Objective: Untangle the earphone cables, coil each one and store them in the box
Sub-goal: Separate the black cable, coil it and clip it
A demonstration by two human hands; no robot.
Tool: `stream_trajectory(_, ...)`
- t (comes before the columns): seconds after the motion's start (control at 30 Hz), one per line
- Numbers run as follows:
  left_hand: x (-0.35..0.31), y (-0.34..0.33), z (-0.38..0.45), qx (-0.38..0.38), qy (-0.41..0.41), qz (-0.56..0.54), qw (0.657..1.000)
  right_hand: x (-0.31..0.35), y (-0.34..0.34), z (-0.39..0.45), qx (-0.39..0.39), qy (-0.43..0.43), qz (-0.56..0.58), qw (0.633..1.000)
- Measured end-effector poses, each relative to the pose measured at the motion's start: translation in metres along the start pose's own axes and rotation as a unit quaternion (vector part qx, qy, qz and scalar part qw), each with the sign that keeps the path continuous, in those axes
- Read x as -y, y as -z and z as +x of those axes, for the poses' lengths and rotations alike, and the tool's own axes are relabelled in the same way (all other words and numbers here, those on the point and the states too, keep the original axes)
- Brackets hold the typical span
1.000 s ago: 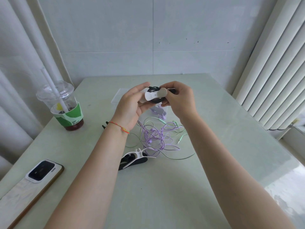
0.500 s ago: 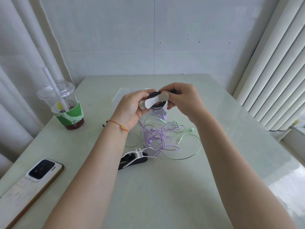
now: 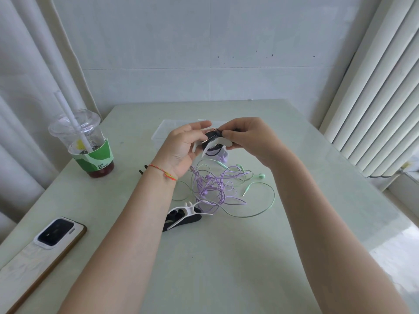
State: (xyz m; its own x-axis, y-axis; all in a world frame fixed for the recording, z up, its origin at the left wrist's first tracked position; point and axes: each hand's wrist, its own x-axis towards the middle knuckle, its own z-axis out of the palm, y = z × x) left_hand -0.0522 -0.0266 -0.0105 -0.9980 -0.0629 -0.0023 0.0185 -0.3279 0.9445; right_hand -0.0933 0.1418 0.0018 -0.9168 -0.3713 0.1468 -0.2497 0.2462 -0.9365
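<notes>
Earphone cables first, nearest stuff to farthest. Closest to the viewer: a smartphone, flat slab w/ pale marbled back & dark camera block, lies at the left front of the table, smooth pale-green glossy top. Just beyond mid-table, a spare winder, white forked plastic over a black one, lies flat. Touching it, the tangle: thin purple cable knotted in loops w/ small rounded buds, & a thin mint-green cable sweeping in a wide arc on the right, its metal plug tip & a green bud lying loose.

Above the tangle, both hands are raised off the table. Left hand, red string bracelet at the wrist, fingers part curled, steadies a white winder (flat, smooth, curved prongs) wrapped w/ a black cable in a tight round coil. Right hand pinches that same winder & coil from the other side, fingertips curled in.

Behind the hands: clear plastic box, shallow, rectangular, resting on the table. Far left: clear domed cup w/ white straw, green paper sleeve, dark red drink at the bottom. Beyond: tiled wall, ribbed pale curtains either side.
</notes>
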Motion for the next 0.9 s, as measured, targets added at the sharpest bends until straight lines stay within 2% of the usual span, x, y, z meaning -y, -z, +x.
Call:
stream_trajectory(0.13, 0.002, -0.001, 0.0, 0.03, 0.005, -0.016, 0.999, -0.001, -0.002, 0.002, -0.037, 0.019, -0.041, 0.998)
stream_trajectory(0.23, 0.003, -0.001, -0.001, 0.061, 0.013, -0.02, 0.998, 0.002, -0.006, -0.001, -0.035, 0.036, -0.069, 0.996)
stream_trajectory(0.47, -0.001, 0.003, 0.003, -0.017, 0.075, -0.093, 0.993, 0.008, -0.008, -0.008, 0.011, 0.048, -0.114, 0.992)
stream_trajectory(0.6, 0.0, 0.006, 0.002, -0.011, 0.112, -0.099, 0.989, 0.006, -0.009, -0.006, 0.004, 0.057, -0.13, 0.99)
stream_trajectory(0.9, 0.0, 0.003, 0.0, 0.001, 0.13, -0.05, 0.99, 0.011, -0.015, -0.007, 0.02, 0.087, -0.22, 0.971)
